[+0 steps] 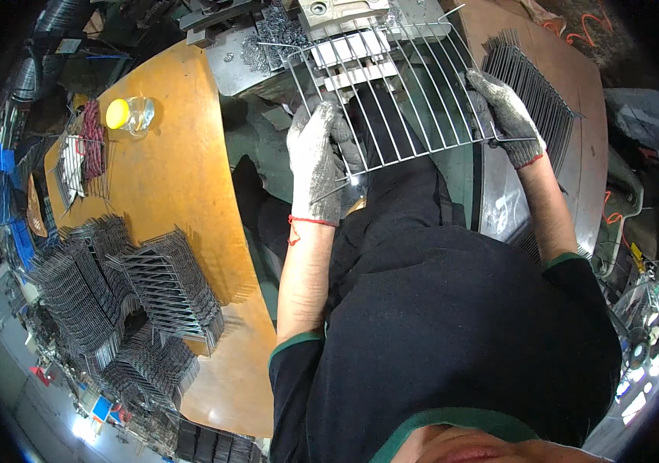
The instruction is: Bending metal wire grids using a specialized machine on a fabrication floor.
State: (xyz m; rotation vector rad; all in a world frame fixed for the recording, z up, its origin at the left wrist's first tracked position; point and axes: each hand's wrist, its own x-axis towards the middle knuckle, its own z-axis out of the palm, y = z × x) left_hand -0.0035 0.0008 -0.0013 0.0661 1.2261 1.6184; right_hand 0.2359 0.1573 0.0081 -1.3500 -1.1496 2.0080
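Above the orange worktable (183, 177), left hand (315, 158) and right hand (505, 116) each clasp the wire rack (399, 92).

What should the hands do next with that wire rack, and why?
Probably slide the wire rack a little further onto the metal machine block. Both gloved hands, left hand and right hand, grip its near edge, and its far end already lies over the block, so seating it squarely looks like the likely small step. A stack of wire pieces waits beside the right hand.
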